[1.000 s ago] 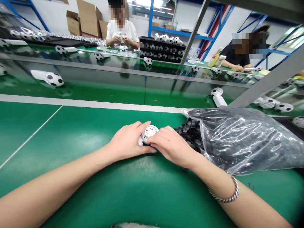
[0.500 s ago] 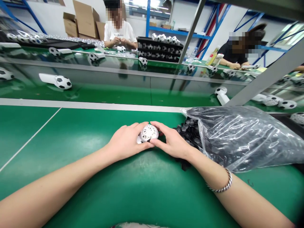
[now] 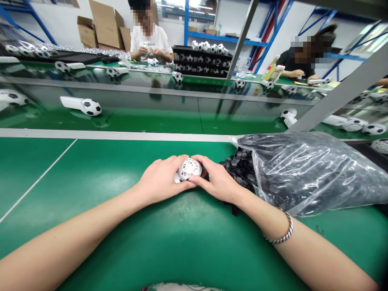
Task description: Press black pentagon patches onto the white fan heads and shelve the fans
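A round white part with an openwork, ball-like top [image 3: 190,168] is held between both hands over the green table. My left hand [image 3: 163,178] wraps round its left side, with the thumb along the near edge. On the other side, my right hand [image 3: 216,180] grips the part between curved fingers and thumb. Beneath the left fingers a bit of white shows, mostly hidden. Just right of my right hand, black small pieces [image 3: 242,167] spill from a clear plastic bag [image 3: 315,173].
Beyond the pale table edge [image 3: 121,135], a green conveyor carries white pieces with football-patterned heads [image 3: 91,107]. Across it sit a person in white [image 3: 151,42] and a person in dark clothes [image 3: 292,62]. Stacked black trays [image 3: 201,60] stand between them. A slanted metal post [image 3: 342,89] rises at right.
The football-patterned pieces on the near conveyor have shifted right. My hands keep nearly the same hold, and the right thumb has moved slightly on the part.
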